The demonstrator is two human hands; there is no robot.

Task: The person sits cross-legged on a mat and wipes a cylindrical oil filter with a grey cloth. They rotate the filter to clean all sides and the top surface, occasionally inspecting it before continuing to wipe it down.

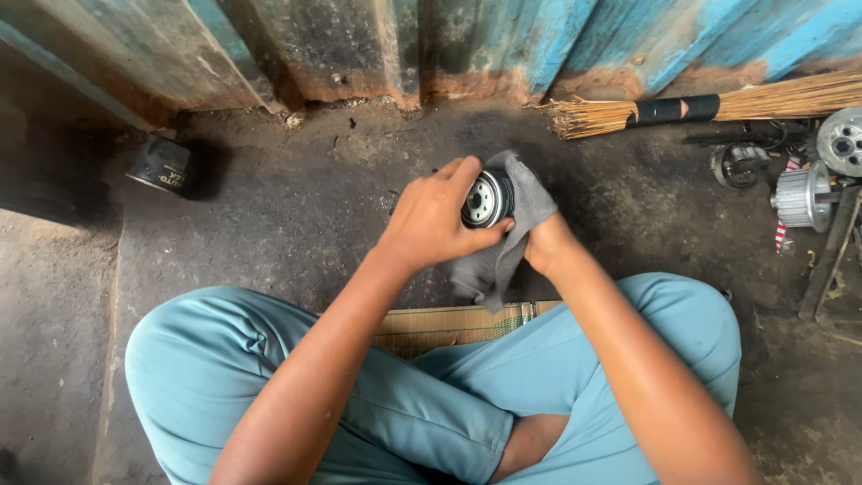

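A round metal oil filter (pixel 486 198) with a ring of small holes in its end face is held up in front of me. My left hand (pixel 434 218) grips it from the left, thumb below and fingers over the top. My right hand (pixel 545 242) is mostly wrapped in a grey cloth (pixel 507 241) that covers the filter's right side and hangs down beneath it. I am sitting cross-legged in light blue trousers on a dirty concrete floor.
A second black filter can (pixel 160 165) lies on the floor at the far left. A straw broom (pixel 700 109) lies along the blue rusted metal wall (pixel 503 40). Metal pulleys and engine parts (pixel 813 171) sit at the right. A flat cardboard piece (pixel 449 325) lies by my legs.
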